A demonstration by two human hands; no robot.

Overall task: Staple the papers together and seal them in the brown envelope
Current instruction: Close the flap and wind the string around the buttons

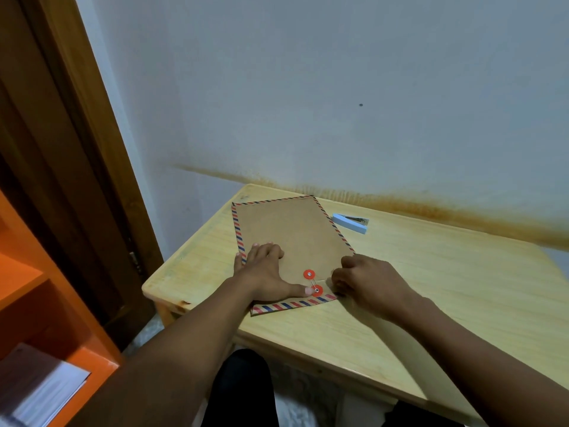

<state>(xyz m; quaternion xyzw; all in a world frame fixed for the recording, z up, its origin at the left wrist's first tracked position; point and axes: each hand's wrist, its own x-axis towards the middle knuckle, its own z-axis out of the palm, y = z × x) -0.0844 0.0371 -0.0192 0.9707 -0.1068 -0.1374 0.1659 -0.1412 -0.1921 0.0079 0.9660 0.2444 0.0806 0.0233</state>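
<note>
A brown envelope (289, 229) with a red-and-blue striped border lies flat on the wooden table (431, 288). Its flap is folded down at the near end, with two red string-tie discs (309, 274). My left hand (261, 272) lies flat on the envelope, thumb stretched out and pressing beside the nearer disc. My right hand (366, 283) is curled at the envelope's near right corner, fingers pinched together; I cannot tell if it holds the string. A light blue stapler (351, 223) rests on the table just right of the envelope. No loose papers are visible.
The table stands against a pale wall with a brown stain line. A wooden door frame (61, 149) rises at the left. An orange shelf (46, 303) at lower left holds a stack of papers or books (40, 386). My legs show under the table's near edge.
</note>
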